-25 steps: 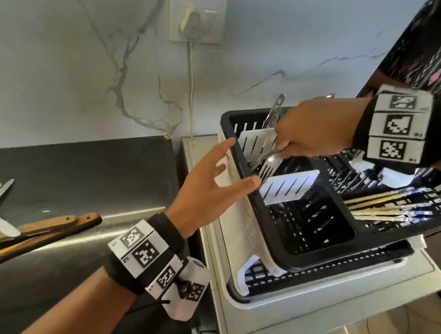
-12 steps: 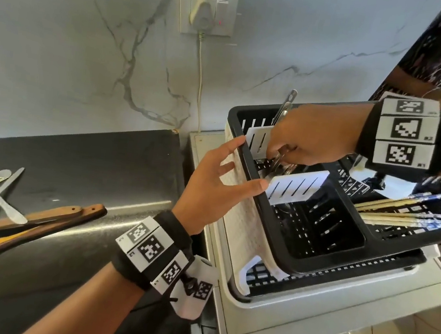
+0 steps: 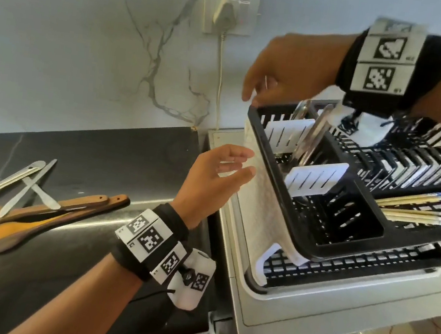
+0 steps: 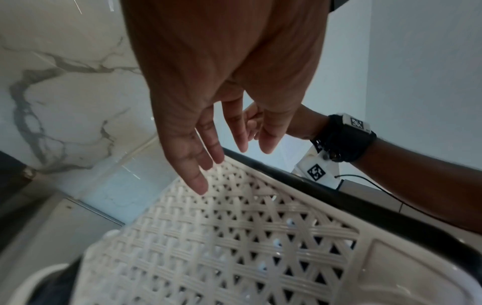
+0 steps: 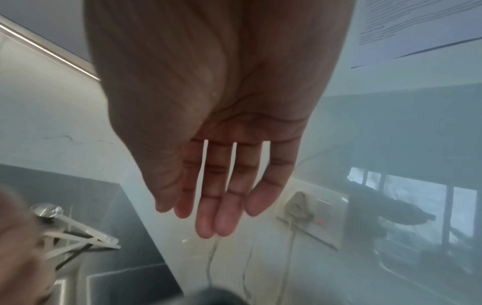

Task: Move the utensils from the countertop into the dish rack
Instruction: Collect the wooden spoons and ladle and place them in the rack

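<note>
Both hands now have fingers apart, the right hand (image 3: 285,71) having released its fork (image 3: 311,135) into the dish rack (image 3: 343,247), leaving desk (image 3: 103,157) utensils (image 3: 28,189) waiting.

Two hands (image 3: 248,139), one dish rack (image 3: 315,246), two wooden spatulas (image 3: 47,214) and three metal utensils (image 3: 26,183) on the desk, two white dividers (image 3: 315,180).
</note>
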Tool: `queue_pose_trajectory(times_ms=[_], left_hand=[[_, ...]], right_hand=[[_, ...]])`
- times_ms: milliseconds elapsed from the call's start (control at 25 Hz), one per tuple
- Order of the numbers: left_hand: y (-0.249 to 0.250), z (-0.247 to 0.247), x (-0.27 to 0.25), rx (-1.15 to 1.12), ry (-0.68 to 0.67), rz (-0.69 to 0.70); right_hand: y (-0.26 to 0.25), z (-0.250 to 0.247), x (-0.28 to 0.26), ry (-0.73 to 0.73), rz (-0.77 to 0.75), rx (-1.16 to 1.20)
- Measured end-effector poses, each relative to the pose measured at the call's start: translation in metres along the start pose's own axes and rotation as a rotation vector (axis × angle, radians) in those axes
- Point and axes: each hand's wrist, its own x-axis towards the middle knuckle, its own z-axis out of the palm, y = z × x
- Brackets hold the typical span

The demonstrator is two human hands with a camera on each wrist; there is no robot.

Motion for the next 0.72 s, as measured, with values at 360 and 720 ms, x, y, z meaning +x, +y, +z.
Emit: queue_pose_trajectory(times_ms=[360, 720], left_hand=[[-0.080, -0.210, -0.101, 0.612, 0.277, -0.026], [-0.168, -0.410, -0.205, 0.920, 0.374, -0.539]], right_hand=[[-0.127, -0.033, 0.170, 0.006, -0.207, 0.060], [-0.293, 0.096, 0.333, -0.161, -0.120, 0.246]])
